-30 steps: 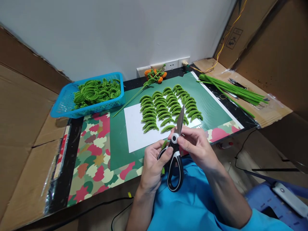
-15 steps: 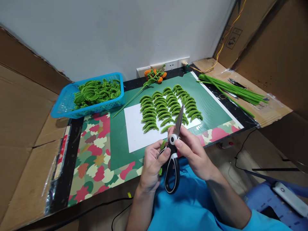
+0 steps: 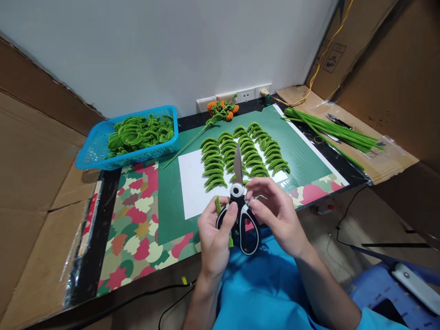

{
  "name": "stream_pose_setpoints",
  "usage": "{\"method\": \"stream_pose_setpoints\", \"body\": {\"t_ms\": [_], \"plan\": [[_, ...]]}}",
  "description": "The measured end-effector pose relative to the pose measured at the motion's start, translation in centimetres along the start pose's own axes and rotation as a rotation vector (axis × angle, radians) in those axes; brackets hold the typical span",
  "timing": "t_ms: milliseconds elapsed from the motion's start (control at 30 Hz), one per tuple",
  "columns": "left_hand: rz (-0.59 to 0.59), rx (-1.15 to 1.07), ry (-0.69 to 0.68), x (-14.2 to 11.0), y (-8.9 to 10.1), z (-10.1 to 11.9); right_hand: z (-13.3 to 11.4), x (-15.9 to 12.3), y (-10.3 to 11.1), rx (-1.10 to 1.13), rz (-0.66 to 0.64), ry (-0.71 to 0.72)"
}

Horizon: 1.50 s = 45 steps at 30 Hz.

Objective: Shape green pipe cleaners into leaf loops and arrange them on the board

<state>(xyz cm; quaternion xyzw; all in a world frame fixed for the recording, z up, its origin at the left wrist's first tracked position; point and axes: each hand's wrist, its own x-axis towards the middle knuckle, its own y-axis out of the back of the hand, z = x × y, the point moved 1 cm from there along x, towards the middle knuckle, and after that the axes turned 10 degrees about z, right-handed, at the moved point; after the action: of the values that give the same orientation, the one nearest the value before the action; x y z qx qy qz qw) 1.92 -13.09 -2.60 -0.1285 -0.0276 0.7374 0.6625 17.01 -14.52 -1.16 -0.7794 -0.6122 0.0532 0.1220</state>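
Black-white scissors [image 3: 237, 190] in left hand [image 3: 216, 231]; carton print [image 3: 334, 57] unreadable.

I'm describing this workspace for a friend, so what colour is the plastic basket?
Bright blue basket, clearest in the head view.

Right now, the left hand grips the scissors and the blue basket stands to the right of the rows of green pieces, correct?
Not quite: the blue basket stands to the left of the rows of green pieces, as the head view shows. The left hand does grip the scissors.
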Motion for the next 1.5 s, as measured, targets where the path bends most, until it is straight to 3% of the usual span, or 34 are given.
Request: {"method": "stream_pose_setpoints", "body": {"t_ms": [200, 267, 667, 1200, 1333, 1500], "plan": [[0.160, 0.227, -0.281, 0.4, -0.6, 0.8, 0.5, -1.1, -0.5, -0.063, -0.038, -0.094], [0.169, 0.295, -0.312, 0.4, -0.6, 1.0, 0.7, -1.2, -0.5, -0.049, -0.035, -0.095], [0.079, 0.337, -0.212, 0.7, 0.1, 2.1, 1.1, -1.0, 0.5, -0.205, 0.035, -0.028], [-0.087, 0.386, -0.145, 1.6, 1.9, 4.0, 0.2, 0.1, 2.5, -0.167, 0.045, -0.005], [-0.152, 0.380, -0.112, 1.8, 2.5, 4.2, 0.2, 0.2, 2.8, -0.156, 0.016, -0.017], [-0.192, 0.411, -0.088, 2.1, 3.1, 4.2, -0.1, 0.4, 3.7, -0.199, -0.110, -0.103]]}}
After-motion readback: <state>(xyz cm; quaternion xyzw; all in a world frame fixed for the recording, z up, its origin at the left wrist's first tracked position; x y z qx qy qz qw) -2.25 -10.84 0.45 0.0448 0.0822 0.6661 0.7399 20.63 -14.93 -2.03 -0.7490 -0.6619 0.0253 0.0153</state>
